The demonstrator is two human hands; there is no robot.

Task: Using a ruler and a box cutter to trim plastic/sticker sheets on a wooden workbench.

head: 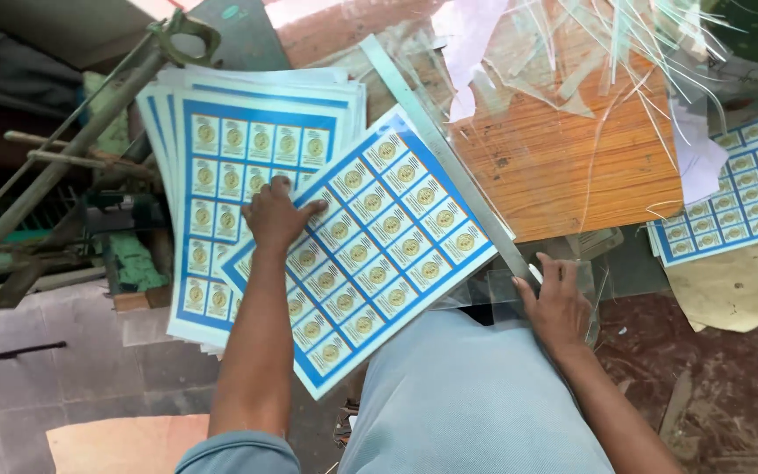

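My left hand [275,216] presses flat on a tilted sheet of printed labels [370,237], blue-bordered with rows of round gold emblems. That sheet lies across a stack of like sheets [230,158] at the left. My right hand [556,303] holds the near end of a long metal ruler [436,145], which runs diagonally along the tilted sheet's right edge, up toward the far side. The fingers of the right hand curl round the ruler's end. My lap in light blue cloth [467,395] fills the bottom middle.
An orange wooden board [563,167] lies beyond the ruler, strewn with clear plastic strips [625,53] and white paper scraps. More label sheets [739,184] lie at the right on brown paper. Metal rods and clutter [54,175] stand at the left above a tiled floor.
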